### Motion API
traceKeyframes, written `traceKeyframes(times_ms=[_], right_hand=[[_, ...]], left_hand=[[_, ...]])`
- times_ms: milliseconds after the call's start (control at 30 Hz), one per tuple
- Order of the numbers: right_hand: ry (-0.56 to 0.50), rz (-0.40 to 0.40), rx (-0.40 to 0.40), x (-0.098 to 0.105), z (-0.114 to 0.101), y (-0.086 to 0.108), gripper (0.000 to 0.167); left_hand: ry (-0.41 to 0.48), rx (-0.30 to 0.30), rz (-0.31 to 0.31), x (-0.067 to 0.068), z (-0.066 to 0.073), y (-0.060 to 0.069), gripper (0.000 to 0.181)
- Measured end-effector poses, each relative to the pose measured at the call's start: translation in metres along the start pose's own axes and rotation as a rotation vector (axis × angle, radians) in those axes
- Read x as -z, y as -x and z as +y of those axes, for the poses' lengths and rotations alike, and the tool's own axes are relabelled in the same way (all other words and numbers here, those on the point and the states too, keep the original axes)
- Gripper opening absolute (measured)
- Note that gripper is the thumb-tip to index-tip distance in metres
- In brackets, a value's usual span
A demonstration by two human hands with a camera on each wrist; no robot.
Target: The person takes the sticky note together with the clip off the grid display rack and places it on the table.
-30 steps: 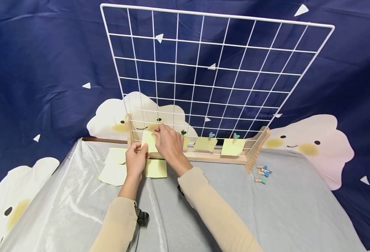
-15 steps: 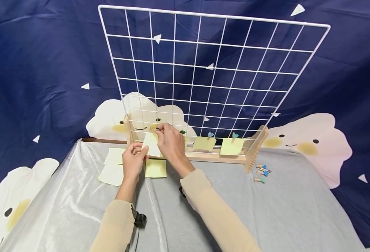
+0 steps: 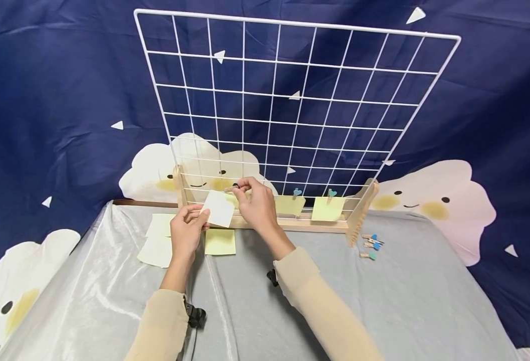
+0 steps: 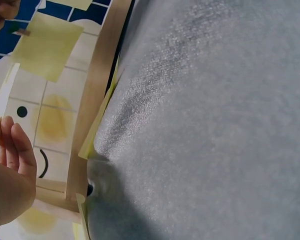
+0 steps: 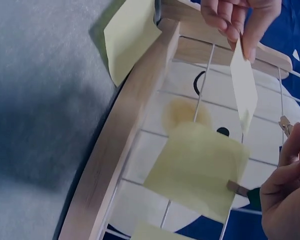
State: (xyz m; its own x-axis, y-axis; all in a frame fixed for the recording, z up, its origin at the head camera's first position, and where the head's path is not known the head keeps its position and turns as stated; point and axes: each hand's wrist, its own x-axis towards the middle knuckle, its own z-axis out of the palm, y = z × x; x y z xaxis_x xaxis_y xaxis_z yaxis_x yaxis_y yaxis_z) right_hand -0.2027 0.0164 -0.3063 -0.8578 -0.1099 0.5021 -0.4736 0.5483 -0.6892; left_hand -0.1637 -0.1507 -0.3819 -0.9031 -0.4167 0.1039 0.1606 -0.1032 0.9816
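Observation:
My left hand (image 3: 187,228) pinches a pale yellow sticky note (image 3: 218,208) by its edge, in front of the grid's lower left. In the right wrist view this note (image 5: 244,86) stands nearly edge-on, apart from the wires. My right hand (image 3: 259,203) pinches a small wooden clothespin (image 5: 285,123), its tip pointing toward the held note. Just below, another note (image 5: 197,170) hangs on the grid by a clothespin with a green top (image 5: 246,193). Farther right, two notes (image 3: 290,206) (image 3: 328,209) hang from heart-topped clothespins.
The white wire grid (image 3: 271,94) stands in a wooden base (image 3: 312,225) on a grey cloth (image 3: 265,301). Loose notes (image 3: 220,242) (image 3: 155,250) lie before it and at its left. Several loose clothespins (image 3: 370,245) lie by the right foot.
The held note has tilted and come away from the grid, its face now paler. My right hand has moved right, off the note, with the clothespin. The head view has shifted slightly.

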Motion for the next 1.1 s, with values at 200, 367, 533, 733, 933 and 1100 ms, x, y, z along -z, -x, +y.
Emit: traceKeyframes(times_ms=[200, 367, 533, 733, 933, 1100], right_hand=[[-0.047, -0.011, -0.010, 0.010, 0.005, 0.002, 0.014], [-0.122, -0.058, -0.055, 0.016, 0.010, 0.005, 0.015], [-0.165, -0.078, -0.094, 0.024, 0.014, 0.008, 0.015], [-0.221, -0.083, -0.124, 0.032, 0.016, 0.012, 0.017], [-0.214, -0.064, -0.128, 0.040, 0.023, 0.015, 0.016], [-0.245, -0.063, -0.168, 0.048, 0.032, 0.018, 0.017]], left_hand=[[-0.013, -0.011, -0.007, 0.001, 0.002, 0.001, 0.025], [-0.025, -0.005, -0.004, 0.000, 0.003, 0.002, 0.023], [-0.039, 0.004, 0.001, 0.000, 0.004, 0.003, 0.022], [-0.045, 0.008, -0.004, -0.001, 0.005, 0.004, 0.023], [-0.053, -0.007, 0.003, -0.002, 0.006, 0.004, 0.021], [-0.061, -0.007, -0.003, -0.002, 0.006, 0.005, 0.020]])
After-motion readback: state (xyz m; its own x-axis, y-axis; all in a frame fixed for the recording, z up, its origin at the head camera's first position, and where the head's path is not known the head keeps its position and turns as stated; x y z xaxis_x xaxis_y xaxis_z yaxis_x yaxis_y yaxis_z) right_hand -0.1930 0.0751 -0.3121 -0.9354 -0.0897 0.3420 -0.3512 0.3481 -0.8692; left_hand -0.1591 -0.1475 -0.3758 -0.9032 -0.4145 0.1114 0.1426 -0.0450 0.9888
